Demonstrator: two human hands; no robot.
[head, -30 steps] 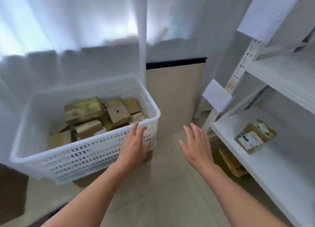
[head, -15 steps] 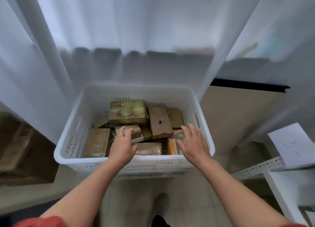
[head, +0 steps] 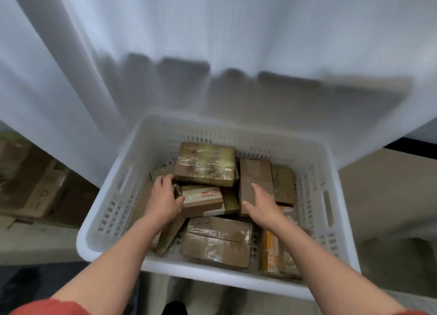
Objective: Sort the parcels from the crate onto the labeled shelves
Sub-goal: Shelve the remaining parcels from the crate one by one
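Your one head camera looks forward and steeply down, close above the crate (head: 111, 203). Your left hand (head: 164, 200) and right hand (head: 262, 208) sit mid-frame, the curtain (head: 212, 42) beyond them.

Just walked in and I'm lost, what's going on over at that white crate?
A person has both hands inside the white crate, which holds a jumble of taped brown parcels. The left hand curls round the left end of the small white-labelled parcel in the middle. The right hand is open, fingers spread over the plain brown parcel beside it; whether it touches is unclear. Nothing is lifted out yet.
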